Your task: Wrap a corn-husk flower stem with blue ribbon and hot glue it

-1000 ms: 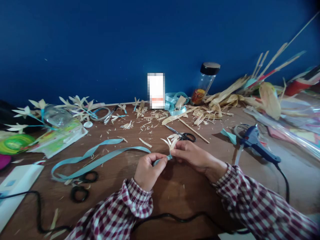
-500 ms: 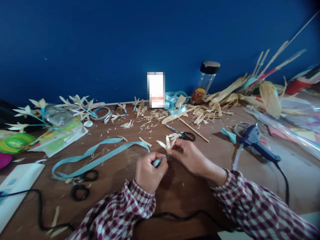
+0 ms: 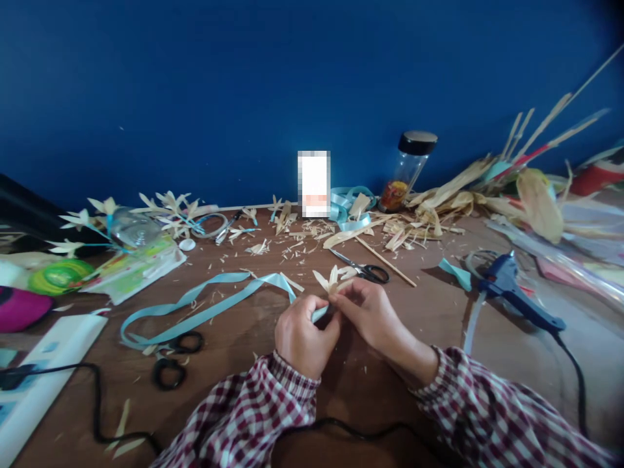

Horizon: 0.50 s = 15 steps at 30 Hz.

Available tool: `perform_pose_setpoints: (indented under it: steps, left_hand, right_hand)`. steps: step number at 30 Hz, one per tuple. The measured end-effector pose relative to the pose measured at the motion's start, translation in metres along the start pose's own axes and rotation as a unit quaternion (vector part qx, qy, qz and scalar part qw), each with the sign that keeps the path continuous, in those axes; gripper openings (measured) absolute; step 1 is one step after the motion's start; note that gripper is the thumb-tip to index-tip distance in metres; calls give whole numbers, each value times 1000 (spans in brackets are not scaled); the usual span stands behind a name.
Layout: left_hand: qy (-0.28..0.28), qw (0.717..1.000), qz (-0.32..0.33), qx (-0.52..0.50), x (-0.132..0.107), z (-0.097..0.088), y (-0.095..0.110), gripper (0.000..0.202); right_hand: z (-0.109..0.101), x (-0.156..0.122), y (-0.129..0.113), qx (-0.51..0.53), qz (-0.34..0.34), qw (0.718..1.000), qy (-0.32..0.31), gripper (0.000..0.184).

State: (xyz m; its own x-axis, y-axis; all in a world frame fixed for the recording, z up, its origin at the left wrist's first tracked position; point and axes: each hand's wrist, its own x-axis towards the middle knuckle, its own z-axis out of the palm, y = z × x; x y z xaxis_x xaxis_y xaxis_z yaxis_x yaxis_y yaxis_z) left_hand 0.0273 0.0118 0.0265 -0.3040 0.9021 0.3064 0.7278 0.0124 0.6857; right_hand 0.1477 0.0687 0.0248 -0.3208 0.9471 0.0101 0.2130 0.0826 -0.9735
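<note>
A pale flower of dried corn husk [image 3: 331, 281] stands up between my two hands, petals spread at the top. My right hand [image 3: 383, 318] pinches it near its base with thumb and fingers. Closed at the flower's lower end, my left hand [image 3: 303, 335] grips light-blue ribbon [image 3: 217, 311]; a bit shows between thumb and forefinger. The ribbon's long loop lies on the table to the left. The flower's stem, if any, is hidden by my fingers. Black-handled scissors [image 3: 375, 273] rest just behind my right hand, and another pair [image 3: 168, 374] lies left of my left hand.
A blue glue gun [image 3: 521, 292] with its cord lies right. Husk scraps, a wooden stick [image 3: 387, 262] and a black-lidded jar [image 3: 407, 172] are toward the wall. Finished-looking husk flowers [image 3: 173, 203] sit back left. A white power strip [image 3: 53, 364] with black cable lies front left.
The view has shifted, so the table things appear farther right and slightly lower. My hands keep their closed grips on the flower and ribbon, with fingertips a little closer together.
</note>
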Motion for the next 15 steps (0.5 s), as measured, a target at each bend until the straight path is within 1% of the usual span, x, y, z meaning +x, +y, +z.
perform_pose_setpoints:
  steps: [5,8,11,15]
  left_hand:
    - [-5,1000,-6,12,2,2,0,9]
    - [-5,1000,-22,7,3,2,-2,7]
    - [-5,999,-36,-2,3,3,-4,6]
    - [6,999,-34,-16,4,2,-3,4]
  right_hand:
    - [4,-1,0,26,14,999,22,17]
    - [6,-1,1,25,16,999,26,17]
    - [8,-2,2,14,13,999,27,17]
    - [9,-4,-1,16,1,999,42,17]
